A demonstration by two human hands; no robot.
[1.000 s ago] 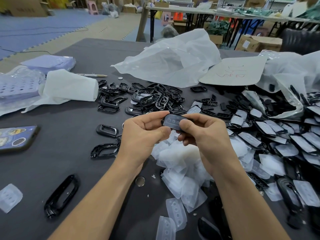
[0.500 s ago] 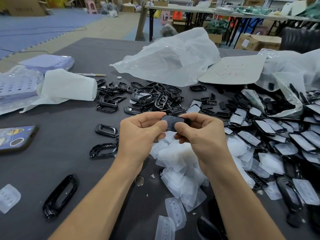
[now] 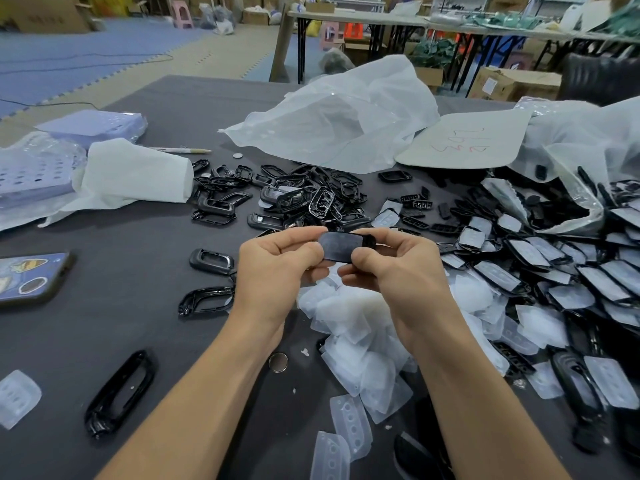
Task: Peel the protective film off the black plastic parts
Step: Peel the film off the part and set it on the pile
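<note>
Black part (image 3: 341, 247), long axis seemingly left-right

— Any text on your feed?

— One item, logged. A pale board (image 3: 485, 121) lies flat at the far right of the table (image 3: 138, 237), beyond the heap of black plastic parts (image 3: 304, 199). It has red handwriting (image 3: 460, 145) in two short lines, upside down to me. The strokes look like digits, possibly a 2 among them. I can't read it firmly.

— Labels?

— A white label (image 3: 490, 85) on a cardboard box (image 3: 516, 86) behind the table, print too small. The phone case (image 3: 20, 271) at the left edge has cartoon stickers (image 3: 33, 284); I can't tell if any hold words.
</note>
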